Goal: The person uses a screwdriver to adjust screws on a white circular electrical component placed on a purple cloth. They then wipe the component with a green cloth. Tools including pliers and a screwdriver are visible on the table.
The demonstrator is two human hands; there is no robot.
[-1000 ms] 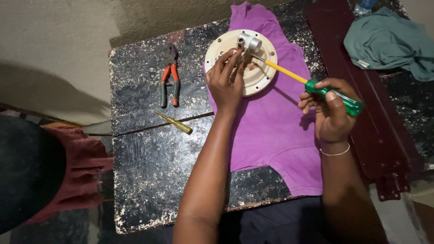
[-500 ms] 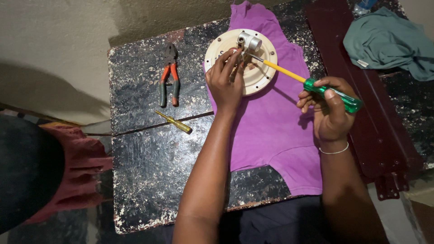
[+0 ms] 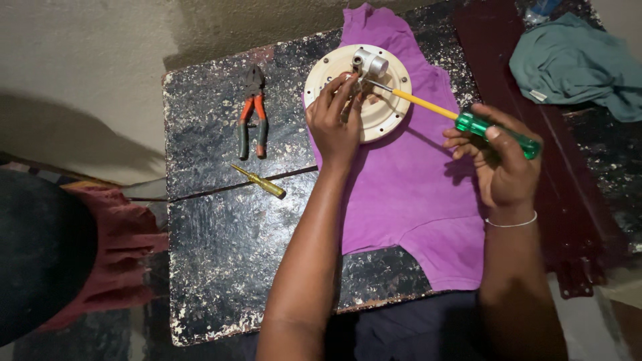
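The right hand (image 3: 501, 164) is gripping the screwdriver (image 3: 461, 117), its shaft slanting up-left to the metal fitting (image 3: 369, 62) on the cream disc (image 3: 394, 117). The left hand (image 3: 334, 124), nearer, is pinching beside that fitting.

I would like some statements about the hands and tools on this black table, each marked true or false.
1. The right hand holds a green-handled screwdriver. True.
2. The left hand rests on the pliers. False: it touches the round cream plate; the pliers lie apart, untouched.
3. The round cream plate lies on the purple cloth. True.
4. The small yellow screwdriver lies on the purple cloth. False: it lies on the bare black table.
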